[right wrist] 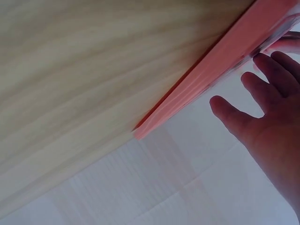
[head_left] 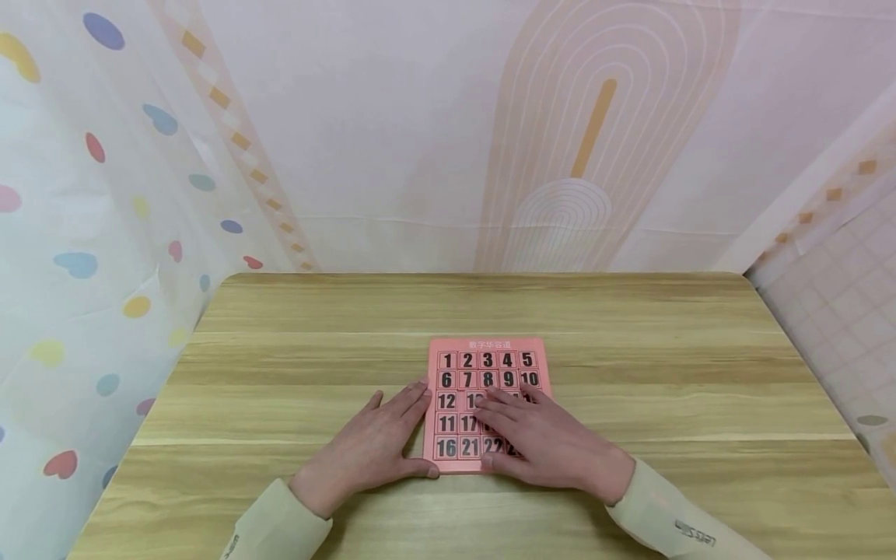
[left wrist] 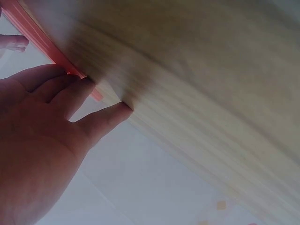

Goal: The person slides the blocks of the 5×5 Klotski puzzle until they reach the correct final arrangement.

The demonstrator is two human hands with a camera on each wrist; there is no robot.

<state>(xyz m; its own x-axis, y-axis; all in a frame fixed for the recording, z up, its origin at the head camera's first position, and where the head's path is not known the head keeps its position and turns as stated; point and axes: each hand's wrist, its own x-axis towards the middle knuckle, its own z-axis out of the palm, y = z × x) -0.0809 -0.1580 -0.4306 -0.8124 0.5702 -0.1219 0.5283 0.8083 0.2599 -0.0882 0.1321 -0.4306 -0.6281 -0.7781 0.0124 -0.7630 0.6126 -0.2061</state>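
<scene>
A pink number sliding puzzle (head_left: 448,344) lies flat on the table, its numbered tiles in rows. My left hand (head_left: 374,447) rests at its left side, fingers straight against the edge and thumb at the lower left corner. My right hand (head_left: 549,439) reaches over the lower right part, fingers spread, with fingertips at the tiles in the third and fourth rows. The 13 tile (head_left: 473,401) sits between two columns, with a narrow gap between it and the 12 tile (head_left: 446,401). Several tiles are hidden under the right hand. In the right wrist view, the puzzle's pink side (right wrist: 201,70) shows beside the fingers.
The wood-grain table (head_left: 315,311) surrounds the puzzle, its far edge against a patterned wall cloth (head_left: 385,140). A dotted cloth (head_left: 91,334) hangs at the left, and a checked one (head_left: 861,288) at the right.
</scene>
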